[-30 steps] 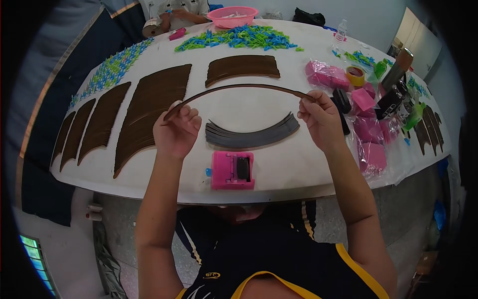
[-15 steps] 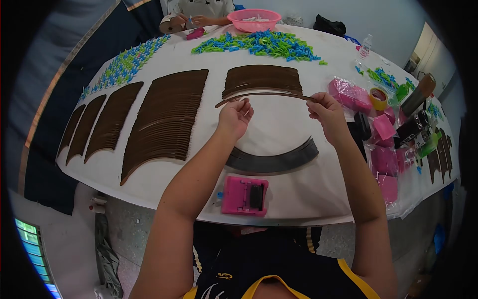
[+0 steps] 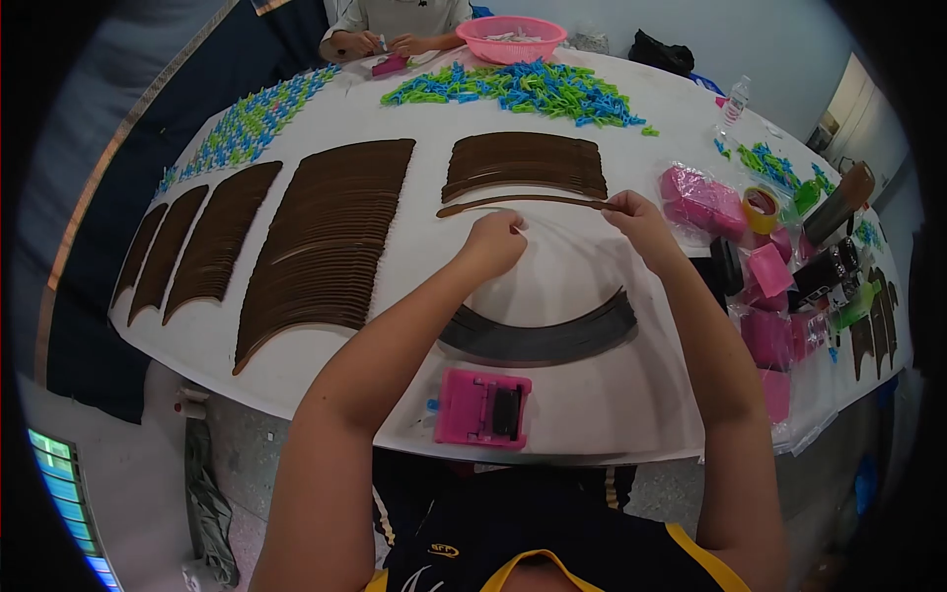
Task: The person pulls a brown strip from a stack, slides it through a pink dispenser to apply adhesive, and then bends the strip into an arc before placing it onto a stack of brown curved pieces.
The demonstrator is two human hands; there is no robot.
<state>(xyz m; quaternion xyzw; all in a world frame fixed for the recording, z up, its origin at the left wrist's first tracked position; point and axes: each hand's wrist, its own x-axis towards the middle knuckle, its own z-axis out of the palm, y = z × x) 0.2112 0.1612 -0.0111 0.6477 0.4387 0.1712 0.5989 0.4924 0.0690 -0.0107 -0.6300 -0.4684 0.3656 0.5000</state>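
My right hand (image 3: 639,229) pinches the right end of a thin, curved brown strip (image 3: 523,200). The strip arches just in front of a row of similar brown strips (image 3: 523,163) laid side by side. Below the strip's middle is my left hand (image 3: 498,244), its fingers curled closed and apart from the strip. Whatever those fingers hold, if anything, is hidden. Nearer to me, a fan of dark grey curved strips (image 3: 552,340) lies on the white table (image 3: 602,414). By the front edge sits a pink device with a black block (image 3: 483,407).
More brown strips (image 3: 326,237) lie in rows at left. Blue and green clips (image 3: 552,91) are heaped at the back, beside a pink basket (image 3: 511,39). Pink packets (image 3: 700,202), a tape roll (image 3: 760,209) and a black bottle (image 3: 824,271) crowd the right. Another person's hands (image 3: 380,44) work across the table.
My left hand has come away from the strip's left part, moving right and toward me, and its fingers have closed. The right hand keeps its hold. The view has shifted slightly.
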